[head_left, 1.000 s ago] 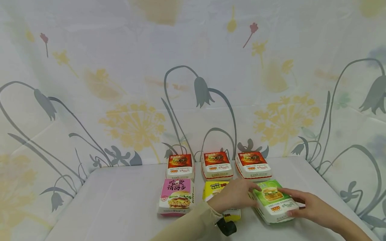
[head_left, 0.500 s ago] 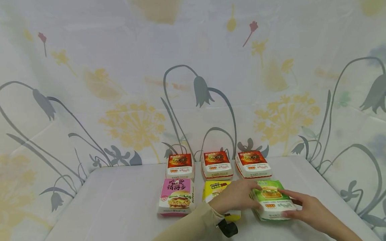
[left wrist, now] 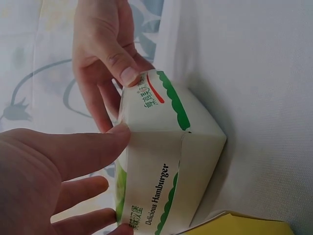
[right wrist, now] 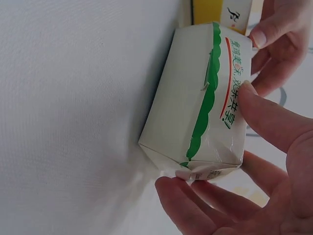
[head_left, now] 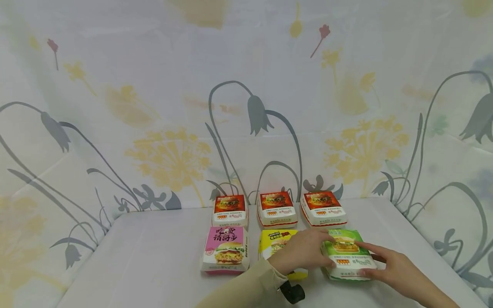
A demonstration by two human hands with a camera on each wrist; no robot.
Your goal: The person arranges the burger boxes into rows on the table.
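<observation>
A green and white hamburger box (head_left: 349,259) sits on the white table at the front right of the head view, its burger picture facing up. My left hand (head_left: 302,253) holds its left side, thumb near the front left corner. From the right, my right hand (head_left: 398,271) grips the same box, thumb at the front and fingers along the right side. In the left wrist view the carton's side (left wrist: 151,181) reads "Delicious Hamburger". The right wrist view has the box's front (right wrist: 200,103) with a scalloped green band. Its base appears to touch the table.
A yellow box (head_left: 269,241) lies left of the green one, partly covered by my left hand and sleeve. Further left is a pink box (head_left: 227,252). Behind stand three red and white boxes (head_left: 276,209) in a row before a flower-patterned cloth (head_left: 154,107).
Between both hands, the green box has turned from a slant to nearly straight and shifted slightly left. The right hand moved left with it. The other boxes stay in place.
</observation>
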